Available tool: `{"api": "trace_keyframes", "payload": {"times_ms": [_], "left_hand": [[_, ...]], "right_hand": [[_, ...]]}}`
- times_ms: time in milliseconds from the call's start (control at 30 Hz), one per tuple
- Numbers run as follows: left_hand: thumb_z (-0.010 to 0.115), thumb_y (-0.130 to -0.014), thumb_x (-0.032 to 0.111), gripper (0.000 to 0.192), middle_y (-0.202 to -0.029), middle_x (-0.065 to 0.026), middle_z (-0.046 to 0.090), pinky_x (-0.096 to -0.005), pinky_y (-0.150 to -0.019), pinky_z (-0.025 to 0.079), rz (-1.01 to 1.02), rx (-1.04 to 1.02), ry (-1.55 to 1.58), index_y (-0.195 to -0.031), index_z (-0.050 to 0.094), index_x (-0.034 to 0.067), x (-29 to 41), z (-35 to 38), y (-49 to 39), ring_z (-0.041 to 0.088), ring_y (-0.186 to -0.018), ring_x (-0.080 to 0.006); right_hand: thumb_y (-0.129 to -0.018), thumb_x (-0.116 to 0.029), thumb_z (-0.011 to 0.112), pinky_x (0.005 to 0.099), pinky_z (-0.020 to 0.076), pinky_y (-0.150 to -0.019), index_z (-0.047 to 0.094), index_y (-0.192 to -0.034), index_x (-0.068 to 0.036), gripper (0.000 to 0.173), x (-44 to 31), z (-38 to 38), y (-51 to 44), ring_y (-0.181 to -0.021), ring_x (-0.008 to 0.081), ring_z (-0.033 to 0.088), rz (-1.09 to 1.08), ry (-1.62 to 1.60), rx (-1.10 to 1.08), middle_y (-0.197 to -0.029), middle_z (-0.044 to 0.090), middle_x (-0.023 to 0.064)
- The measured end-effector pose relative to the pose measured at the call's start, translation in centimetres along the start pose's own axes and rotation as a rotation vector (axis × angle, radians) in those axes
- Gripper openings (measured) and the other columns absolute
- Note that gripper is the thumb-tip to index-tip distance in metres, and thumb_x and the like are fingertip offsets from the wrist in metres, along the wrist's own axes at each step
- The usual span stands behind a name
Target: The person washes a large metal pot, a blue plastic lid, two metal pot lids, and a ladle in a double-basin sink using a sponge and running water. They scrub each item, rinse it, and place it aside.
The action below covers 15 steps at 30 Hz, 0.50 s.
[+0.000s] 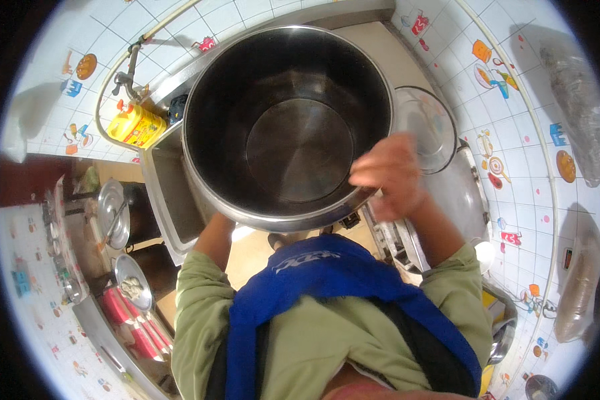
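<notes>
A large, deep metal pot (300,150) fills the middle of the view, dark inside, its bright rim tilted towards me. At its near right rim is my right hand (392,175), blurred; its fingers reach over the rim, and whether they grip it I cannot tell. My left wrist passes under the pot's near left side, where the hand itself is hidden. Just right of the pot lies a round clear glass lid (427,130) with a dark edge.
Left of the pot is a metal sink (180,200) with a yellow bottle (136,126) and a wall tap (125,80) behind. A gas stove (397,240) stands at right. Metal lids (114,215) and a bowl (132,282) sit at far left.
</notes>
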<state>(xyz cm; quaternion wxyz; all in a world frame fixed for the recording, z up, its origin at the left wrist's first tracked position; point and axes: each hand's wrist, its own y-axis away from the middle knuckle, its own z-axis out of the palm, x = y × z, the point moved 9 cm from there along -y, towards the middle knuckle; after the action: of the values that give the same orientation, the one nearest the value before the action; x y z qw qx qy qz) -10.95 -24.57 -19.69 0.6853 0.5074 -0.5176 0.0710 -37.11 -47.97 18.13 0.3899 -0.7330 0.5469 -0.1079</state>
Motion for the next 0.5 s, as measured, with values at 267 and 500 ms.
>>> {"api": "trace_keyframes", "payload": {"times_ms": [267, 500], "left_hand": [[0.055, -0.085, 0.014, 0.03, -0.106, -0.0116, 0.058, -0.0371, -0.075, 0.054, 0.26, 0.004, -0.39, -0.112, 0.052, 0.002, 0.8, -1.3, 1.4, 0.06, -0.093, -0.0241], [0.055, -0.084, 0.01, 0.031, -0.108, -0.0121, 0.057, -0.0371, -0.075, 0.054, 0.378, 0.05, -0.594, -0.113, 0.052, 0.002, 0.4, -2.2, 3.0, 0.059, -0.094, -0.0245]], "right_hand": [[-0.08, -0.036, 0.061, 0.0413, 0.0415, -0.087, 0.056, -0.108, 0.003, 0.048, 24.9, -6.6, 32.8, -0.099, 0.0364, 0.055, 1.307, 0.644, 0.033, -0.108, 0.056, 0.0241], [-0.076, -0.042, 0.068, 0.0398, 0.0485, -0.065, 0.057, -0.1, 0.006, 0.055, 26.0, -3.9, 47.3, -0.08, 0.0284, 0.059, 1.882, 0.116, 0.681, -0.084, 0.062, 0.0139]]}}
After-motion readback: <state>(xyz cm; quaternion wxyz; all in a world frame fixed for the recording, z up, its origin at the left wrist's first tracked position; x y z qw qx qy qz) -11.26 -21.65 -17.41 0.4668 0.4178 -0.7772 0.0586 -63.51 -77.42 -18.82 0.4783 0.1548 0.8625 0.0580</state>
